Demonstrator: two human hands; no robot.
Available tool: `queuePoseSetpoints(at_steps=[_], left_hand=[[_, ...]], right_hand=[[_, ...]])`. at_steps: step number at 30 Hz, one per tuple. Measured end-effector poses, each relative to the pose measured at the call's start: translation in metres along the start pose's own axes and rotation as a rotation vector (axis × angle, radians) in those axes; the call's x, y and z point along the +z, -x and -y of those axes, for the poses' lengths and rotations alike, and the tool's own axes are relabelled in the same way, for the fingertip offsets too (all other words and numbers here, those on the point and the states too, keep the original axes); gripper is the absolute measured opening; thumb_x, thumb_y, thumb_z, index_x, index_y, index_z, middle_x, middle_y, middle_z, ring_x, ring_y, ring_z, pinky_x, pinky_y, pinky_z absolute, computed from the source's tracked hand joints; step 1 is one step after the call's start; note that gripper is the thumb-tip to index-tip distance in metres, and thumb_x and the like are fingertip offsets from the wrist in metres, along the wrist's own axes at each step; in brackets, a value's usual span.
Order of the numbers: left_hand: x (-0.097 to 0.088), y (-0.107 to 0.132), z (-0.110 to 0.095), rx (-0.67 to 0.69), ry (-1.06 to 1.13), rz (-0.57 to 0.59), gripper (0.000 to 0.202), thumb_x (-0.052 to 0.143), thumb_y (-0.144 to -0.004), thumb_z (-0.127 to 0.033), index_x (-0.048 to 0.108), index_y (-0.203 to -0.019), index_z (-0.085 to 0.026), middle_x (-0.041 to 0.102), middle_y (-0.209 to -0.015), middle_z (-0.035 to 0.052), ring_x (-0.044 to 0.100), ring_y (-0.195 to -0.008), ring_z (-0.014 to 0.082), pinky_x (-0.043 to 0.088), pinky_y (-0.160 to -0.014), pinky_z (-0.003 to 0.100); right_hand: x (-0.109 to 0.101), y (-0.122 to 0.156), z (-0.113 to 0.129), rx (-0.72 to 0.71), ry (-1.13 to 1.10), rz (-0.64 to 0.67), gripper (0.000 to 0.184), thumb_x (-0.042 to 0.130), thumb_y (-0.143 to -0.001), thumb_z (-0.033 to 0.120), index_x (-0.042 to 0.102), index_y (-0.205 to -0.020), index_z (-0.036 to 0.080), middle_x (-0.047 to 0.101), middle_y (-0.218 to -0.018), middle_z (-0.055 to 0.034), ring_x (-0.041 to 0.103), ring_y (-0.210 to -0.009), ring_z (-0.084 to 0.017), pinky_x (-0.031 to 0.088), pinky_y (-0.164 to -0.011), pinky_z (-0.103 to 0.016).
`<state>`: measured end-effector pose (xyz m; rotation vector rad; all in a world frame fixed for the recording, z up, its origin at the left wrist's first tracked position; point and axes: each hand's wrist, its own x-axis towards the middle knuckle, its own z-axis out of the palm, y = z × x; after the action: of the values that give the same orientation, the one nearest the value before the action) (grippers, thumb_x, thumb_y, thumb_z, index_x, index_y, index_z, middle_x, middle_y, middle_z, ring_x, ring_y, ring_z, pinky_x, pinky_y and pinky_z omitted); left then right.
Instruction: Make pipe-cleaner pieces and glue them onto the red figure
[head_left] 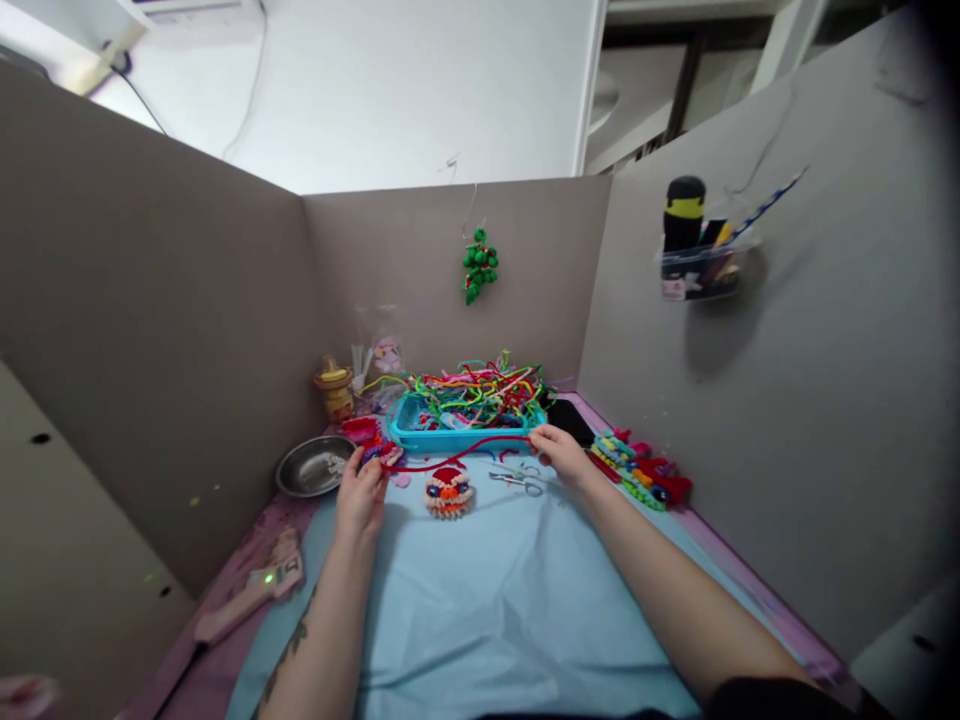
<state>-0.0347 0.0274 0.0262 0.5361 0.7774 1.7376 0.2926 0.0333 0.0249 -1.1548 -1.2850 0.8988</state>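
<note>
A red pipe cleaner [442, 462] stretches in a slight curve between my two hands above the table. My left hand [361, 492] pinches its left end, close to the metal bowl. At the other end, my right hand [555, 450] grips it with fingers closed, in front of the blue tray's right corner. Below the strand sits a small red, orange and cream lion-head figure [448, 493] with blue eyes. Scissors [517, 482] lie to the figure's right, near my right hand. Red and purple fuzzy pieces [373, 440] lie just behind my left hand.
A blue tray [450, 440] heaped with coloured pipe cleaners stands at the back. A metal bowl [313, 468] and a glue gun [251, 600] with a green light lie left. Finished-looking fuzzy pieces [645, 472] lie right. Grey panels [457, 220] enclose three sides; a green ornament [480, 266] hangs behind.
</note>
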Motion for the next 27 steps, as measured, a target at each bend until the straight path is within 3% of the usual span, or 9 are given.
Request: queuePoseSetpoints(at_steps=[3, 5, 10, 12, 13, 16, 18, 23, 27], left_hand=[[0.000, 0.002, 0.002, 0.035, 0.004, 0.009, 0.044, 0.066, -0.069, -0.003, 0.050, -0.105, -0.024, 0.063, -0.092, 0.0010, 0.064, -0.074, 0.0090, 0.049, -0.071, 0.022], [0.001, 0.004, 0.003, 0.049, -0.006, 0.045, 0.044, 0.073, -0.065, -0.009, 0.052, -0.102, -0.023, 0.062, -0.091, 0.0002, 0.063, -0.073, 0.0087, 0.047, -0.067, 0.020], [0.008, 0.023, 0.014, -0.155, -0.215, 0.383, 0.035, 0.078, -0.060, -0.034, 0.061, -0.082, -0.013, 0.057, -0.063, -0.0022, 0.050, -0.049, 0.0041, 0.034, -0.045, 0.014], [0.015, 0.034, 0.023, -0.237, -0.395, 0.537, 0.038, 0.076, -0.061, -0.038, 0.065, -0.084, -0.010, 0.061, -0.063, 0.0014, 0.049, -0.048, 0.0054, 0.030, -0.042, 0.016], [0.018, 0.039, 0.027, -0.211, -0.476, 0.586, 0.041, 0.075, -0.063, -0.039, 0.066, -0.090, -0.010, 0.063, -0.065, 0.0031, 0.049, -0.048, 0.0065, 0.030, -0.043, 0.017], [0.023, 0.045, 0.036, -0.114, -0.545, 0.592, 0.053, 0.071, -0.066, -0.043, 0.061, -0.108, -0.012, 0.065, -0.072, 0.0042, 0.053, -0.053, 0.0094, 0.033, -0.045, 0.019], [0.023, 0.044, 0.038, -0.066, -0.550, 0.569, 0.052, 0.069, -0.068, -0.045, 0.061, -0.108, -0.013, 0.063, -0.068, 0.0016, 0.049, -0.050, 0.0083, 0.033, -0.045, 0.019], [0.016, 0.037, 0.038, -0.015, -0.532, 0.538, 0.034, 0.068, -0.068, -0.043, 0.062, -0.076, -0.011, 0.053, -0.053, -0.0033, 0.043, -0.045, 0.0063, 0.033, -0.046, 0.019], [0.015, 0.035, 0.040, -0.079, -0.522, 0.542, 0.034, 0.069, -0.068, -0.044, 0.059, -0.072, -0.011, 0.055, -0.055, -0.0021, 0.047, -0.048, 0.0078, 0.036, -0.049, 0.020]], right_hand=[[0.005, -0.010, 0.013, 0.048, -0.070, -0.173, 0.021, 0.060, -0.063, 0.036, 0.051, -0.061, 0.018, 0.048, -0.049, 0.0037, 0.037, -0.040, -0.008, 0.024, -0.038, -0.020], [0.008, -0.017, 0.024, 0.035, -0.118, -0.326, 0.023, 0.056, -0.065, 0.040, 0.048, -0.062, 0.019, 0.045, -0.047, 0.0050, 0.035, -0.039, -0.008, 0.023, -0.037, -0.020], [0.040, -0.008, 0.043, -0.073, -0.204, -0.526, 0.025, 0.054, -0.070, 0.045, 0.047, -0.072, 0.020, 0.043, -0.049, 0.0067, 0.037, -0.042, -0.009, 0.027, -0.039, -0.020], [0.064, 0.010, 0.044, -0.092, -0.203, -0.404, 0.024, 0.055, -0.071, 0.042, 0.049, -0.072, 0.020, 0.046, -0.051, 0.0055, 0.040, -0.044, -0.010, 0.029, -0.041, -0.021], [0.077, 0.020, 0.043, -0.079, -0.177, -0.303, 0.023, 0.054, -0.072, 0.041, 0.050, -0.071, 0.019, 0.046, -0.051, 0.0051, 0.040, -0.044, -0.010, 0.030, -0.041, -0.021], [0.109, 0.047, 0.035, -0.090, -0.040, -0.063, 0.019, 0.052, -0.076, 0.035, 0.049, -0.066, 0.019, 0.047, -0.053, 0.0044, 0.043, -0.050, -0.011, 0.034, -0.047, -0.021], [0.122, 0.058, 0.027, -0.142, 0.062, 0.053, 0.017, 0.051, -0.076, 0.030, 0.049, -0.064, 0.018, 0.048, -0.056, 0.0039, 0.045, -0.054, -0.011, 0.035, -0.051, -0.022], [0.130, 0.068, 0.010, -0.201, 0.214, 0.164, 0.017, 0.049, -0.079, 0.027, 0.051, -0.066, 0.018, 0.053, -0.060, 0.0022, 0.048, -0.056, -0.012, 0.038, -0.054, -0.023], [0.123, 0.072, 0.009, -0.400, 0.289, 0.162, 0.011, 0.049, -0.082, 0.022, 0.059, -0.085, 0.018, 0.061, -0.077, -0.0025, 0.054, -0.073, -0.016, 0.042, -0.066, -0.026]])
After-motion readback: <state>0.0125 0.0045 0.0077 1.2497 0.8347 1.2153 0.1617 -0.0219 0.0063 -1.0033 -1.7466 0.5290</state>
